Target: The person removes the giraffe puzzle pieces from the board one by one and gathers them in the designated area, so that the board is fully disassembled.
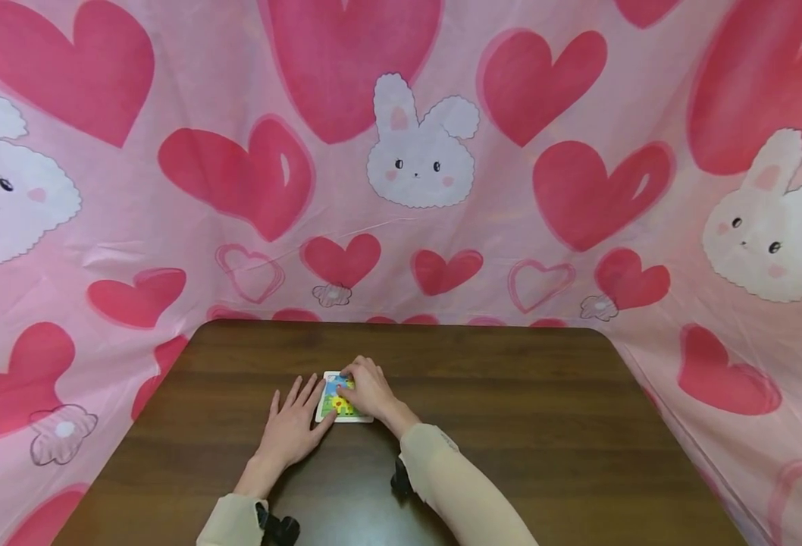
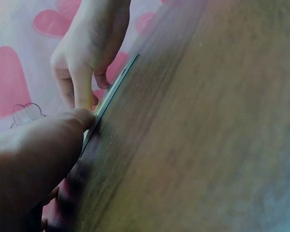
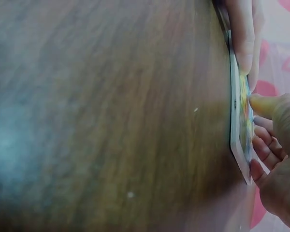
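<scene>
A small flat picture board (image 1: 341,408) with a white rim and a bright blue, green and yellow print lies on the brown table. My left hand (image 1: 290,428) rests palm down at its left side, fingers spread and straight. In the left wrist view the left thumb (image 2: 72,123) reaches the board's edge (image 2: 117,87). From the right, my right hand (image 1: 371,390) covers part of the print with bent fingers. Its thumb (image 3: 268,104) touches the picture in the right wrist view, and its little finger is at the white rim (image 3: 240,162). I cannot tell whether it pinches a piece.
The dark wood table (image 1: 510,425) has rounded far corners. Behind it and at both sides hangs a pink cloth (image 1: 346,220) with hearts and white rabbits. Black wrist cameras (image 1: 278,527) sit at the cuffs of beige sleeves (image 1: 465,485).
</scene>
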Available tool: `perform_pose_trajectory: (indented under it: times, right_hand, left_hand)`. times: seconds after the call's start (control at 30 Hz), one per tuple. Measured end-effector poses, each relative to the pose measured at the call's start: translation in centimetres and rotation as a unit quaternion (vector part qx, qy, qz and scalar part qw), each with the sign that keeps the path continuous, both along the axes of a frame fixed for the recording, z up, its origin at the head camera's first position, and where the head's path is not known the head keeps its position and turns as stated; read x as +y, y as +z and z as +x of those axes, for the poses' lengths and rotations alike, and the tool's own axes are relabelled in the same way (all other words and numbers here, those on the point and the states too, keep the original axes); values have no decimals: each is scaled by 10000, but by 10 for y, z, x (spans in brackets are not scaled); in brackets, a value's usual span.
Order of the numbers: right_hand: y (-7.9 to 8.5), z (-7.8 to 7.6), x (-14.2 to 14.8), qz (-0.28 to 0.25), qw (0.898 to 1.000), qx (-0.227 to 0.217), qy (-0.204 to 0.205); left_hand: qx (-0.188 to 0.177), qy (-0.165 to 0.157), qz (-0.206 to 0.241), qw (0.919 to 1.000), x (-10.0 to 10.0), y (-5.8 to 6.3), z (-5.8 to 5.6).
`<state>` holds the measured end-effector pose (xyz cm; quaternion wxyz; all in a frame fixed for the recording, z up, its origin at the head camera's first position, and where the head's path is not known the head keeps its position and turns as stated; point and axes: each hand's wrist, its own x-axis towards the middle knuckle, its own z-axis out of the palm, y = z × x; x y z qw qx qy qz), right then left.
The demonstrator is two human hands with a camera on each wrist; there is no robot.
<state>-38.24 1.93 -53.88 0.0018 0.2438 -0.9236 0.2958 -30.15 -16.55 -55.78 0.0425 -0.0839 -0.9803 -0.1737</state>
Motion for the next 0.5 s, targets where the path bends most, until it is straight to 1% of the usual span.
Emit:
perform_pose_trajectory:
  times: [0.17, 0.23, 0.4, 0.5]
  right_hand:
    - [1, 1, -2, -102, 9997, -89, -209]
    - [0, 2, -2, -149, 9995, -120, -264]
    - [-3, 4, -4, -240, 9993, -76, -262]
    - [-5, 4, -5, -229, 9994, -68, -269]
  left_hand:
    - [-50, -2, 50, 10000, 1, -1, -1]
    - [18, -22, 91, 10000, 1, -2, -1]
    - [148, -16, 151, 9998, 0, -3, 0]
    - [79, -5, 137, 9999, -1, -3, 1]
